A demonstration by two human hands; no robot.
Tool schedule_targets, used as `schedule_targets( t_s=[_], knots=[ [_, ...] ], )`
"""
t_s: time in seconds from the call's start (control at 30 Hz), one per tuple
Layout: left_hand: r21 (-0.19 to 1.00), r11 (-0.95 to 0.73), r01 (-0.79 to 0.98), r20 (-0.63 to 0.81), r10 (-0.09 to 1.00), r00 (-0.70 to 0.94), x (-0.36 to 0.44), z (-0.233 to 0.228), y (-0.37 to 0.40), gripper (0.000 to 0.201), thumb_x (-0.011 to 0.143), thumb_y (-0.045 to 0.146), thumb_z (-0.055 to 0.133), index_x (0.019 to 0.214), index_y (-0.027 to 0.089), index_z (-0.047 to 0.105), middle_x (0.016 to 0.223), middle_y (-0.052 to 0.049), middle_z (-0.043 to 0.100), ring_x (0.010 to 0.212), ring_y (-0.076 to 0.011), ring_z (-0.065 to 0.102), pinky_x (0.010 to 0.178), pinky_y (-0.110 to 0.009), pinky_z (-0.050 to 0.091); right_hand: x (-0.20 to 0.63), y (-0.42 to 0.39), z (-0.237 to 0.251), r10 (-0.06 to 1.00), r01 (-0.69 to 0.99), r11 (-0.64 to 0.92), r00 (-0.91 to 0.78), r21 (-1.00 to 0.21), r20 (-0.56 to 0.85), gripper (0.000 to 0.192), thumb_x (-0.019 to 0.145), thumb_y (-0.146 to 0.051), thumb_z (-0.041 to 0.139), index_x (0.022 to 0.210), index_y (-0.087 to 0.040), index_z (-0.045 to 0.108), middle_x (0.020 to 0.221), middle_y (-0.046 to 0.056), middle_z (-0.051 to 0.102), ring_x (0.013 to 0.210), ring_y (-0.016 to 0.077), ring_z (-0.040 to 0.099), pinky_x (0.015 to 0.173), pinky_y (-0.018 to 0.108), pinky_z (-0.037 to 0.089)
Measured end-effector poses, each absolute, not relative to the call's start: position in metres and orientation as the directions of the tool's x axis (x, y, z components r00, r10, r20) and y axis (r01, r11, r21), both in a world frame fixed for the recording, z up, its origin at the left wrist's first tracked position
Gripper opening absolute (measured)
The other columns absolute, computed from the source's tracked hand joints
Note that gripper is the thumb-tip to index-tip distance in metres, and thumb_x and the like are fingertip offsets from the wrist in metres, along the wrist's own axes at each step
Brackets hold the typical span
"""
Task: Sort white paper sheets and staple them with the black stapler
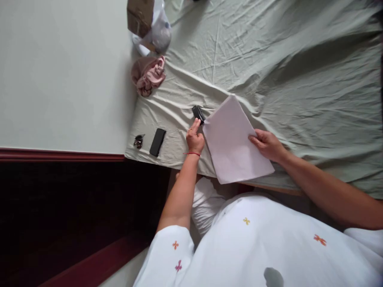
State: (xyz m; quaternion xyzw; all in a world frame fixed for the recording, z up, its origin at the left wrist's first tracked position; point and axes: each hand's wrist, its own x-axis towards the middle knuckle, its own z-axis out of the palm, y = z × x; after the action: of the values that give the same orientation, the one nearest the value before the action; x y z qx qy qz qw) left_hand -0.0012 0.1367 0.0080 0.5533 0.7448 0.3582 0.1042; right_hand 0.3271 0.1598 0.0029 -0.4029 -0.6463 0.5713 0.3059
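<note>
At the near edge of the worktop (311, 135), our right hand (267, 145) grips the papers (235, 141), presumably steadying them, while our left hand (195, 139), fingers extended without gripping, touches the black stapler (197, 113) at their left corner, perhaps for alignment.

One camera on the person's head looks forward and steeply down, past the white shirt (236, 247) close below, to the left hand (195, 137) and right hand (267, 144) at middle distance. Its wide view reaches across the pale green cloth (299, 107) and takes in the wall (60, 71) at left.
</note>
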Motion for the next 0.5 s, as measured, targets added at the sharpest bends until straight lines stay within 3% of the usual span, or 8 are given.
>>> schedule_targets(
  t_s=[0.13,0.2,0.27,0.37,0.5],
  knots=[
    [0.773,0.151,0.616,0.289,0.781,-0.554,-0.003,0.011,0.128,0.054,0.089,0.011,0.065,0.141,0.025,0.070,0.154,-0.011,0.067,0.144,-0.0249,0.063,0.121,-0.041,0.051,0.327,0.159,0.002,0.925,0.082,-0.013,-0.377,-0.997,-0.043,0.036,0.091,-0.056,0.065,0.081,-0.022,0.059,0.074,0.003,0.057,0.067,0.0166,0.048,0.059,0.030,0.037],
    [0.855,0.165,0.491,0.251,0.699,-0.670,0.004,0.010,0.117,0.038,0.096,0.023,0.066,0.134,0.023,0.070,0.144,-0.014,0.073,0.127,-0.0235,0.072,0.103,-0.036,0.061,0.327,0.159,0.002,0.941,-0.039,-0.071,-0.334,-0.997,-0.054,0.034,0.089,-0.056,0.069,0.085,-0.023,0.063,0.076,0.002,0.058,0.067,0.0161,0.048,0.060,0.029,0.038],
    [0.938,0.157,0.309,0.124,0.680,-0.722,0.016,0.008,0.103,0.028,0.101,0.040,0.065,0.121,0.021,0.072,0.122,-0.012,0.079,0.097,-0.0189,0.077,0.079,-0.029,0.062,0.327,0.160,0.004,0.940,-0.158,-0.140,-0.331,-0.977,-0.081,0.032,0.086,-0.055,0.072,0.091,-0.023,0.066,0.080,0.002,0.061,0.067,0.0157,0.050,0.060,0.029,0.039],
    [0.990,0.138,0.035,-0.081,0.748,-0.659,0.039,0.005,0.080,0.047,0.101,0.064,0.060,0.104,0.019,0.074,0.089,-0.007,0.079,0.070,-0.0152,0.071,0.065,-0.026,0.056,0.328,0.161,0.007,0.921,-0.249,-0.214,-0.373,-0.945,-0.110,0.032,0.083,-0.052,0.076,0.091,-0.023,0.066,0.083,0.003,0.065,0.068,0.0159,0.053,0.061,0.029,0.041],
    [0.994,0.100,-0.051,-0.110,0.782,-0.614,0.063,0.000,0.057,0.062,0.095,0.078,0.059,0.092,0.018,0.075,0.085,-0.008,0.078,0.080,-0.0190,0.073,0.073,-0.029,0.057,0.329,0.161,0.006,0.897,-0.157,-0.151,-0.436,-0.976,-0.069,0.036,0.086,-0.056,0.074,0.089,-0.022,0.063,0.079,0.002,0.063,0.066,0.0154,0.050,0.059,0.029,0.039]
  ],
)
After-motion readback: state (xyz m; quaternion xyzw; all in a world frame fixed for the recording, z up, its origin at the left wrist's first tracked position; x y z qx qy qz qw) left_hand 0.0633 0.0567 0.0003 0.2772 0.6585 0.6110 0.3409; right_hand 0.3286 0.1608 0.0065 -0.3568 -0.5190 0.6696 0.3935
